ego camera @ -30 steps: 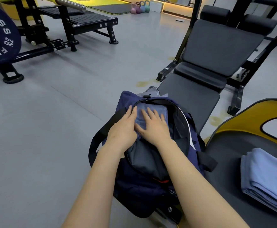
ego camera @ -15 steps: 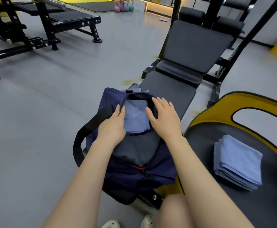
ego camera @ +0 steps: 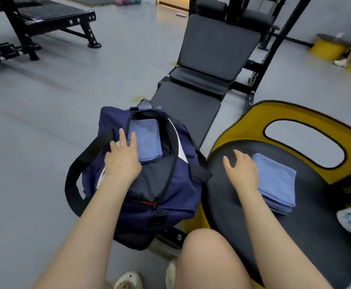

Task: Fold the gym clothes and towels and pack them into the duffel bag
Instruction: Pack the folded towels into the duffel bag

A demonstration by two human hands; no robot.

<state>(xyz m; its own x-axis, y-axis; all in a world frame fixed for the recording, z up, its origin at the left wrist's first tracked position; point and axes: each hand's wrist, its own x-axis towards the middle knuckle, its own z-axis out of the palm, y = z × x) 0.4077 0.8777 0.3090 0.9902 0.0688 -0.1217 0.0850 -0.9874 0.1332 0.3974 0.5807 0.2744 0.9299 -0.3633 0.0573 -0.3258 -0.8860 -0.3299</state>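
Note:
A navy duffel bag sits unzipped at the near end of a black bench. Inside it a folded light-blue towel lies on top of a dark grey garment. My left hand rests with straight fingers on the bag's left rim, beside that towel. A second folded light-blue towel lies on the black and yellow pad to the right. My right hand is flat, fingers spread, at that towel's left edge, touching it.
A black incline bench rises behind the bag. A black rack stands at far left and kettlebells at the back. A yellow stool is far right, with a person's legs beside it. My knee and shoes are below.
My right hand has left the bag and moved right onto the pad, to the second towel. My left hand stays at the bag's rim. The view has swung right.

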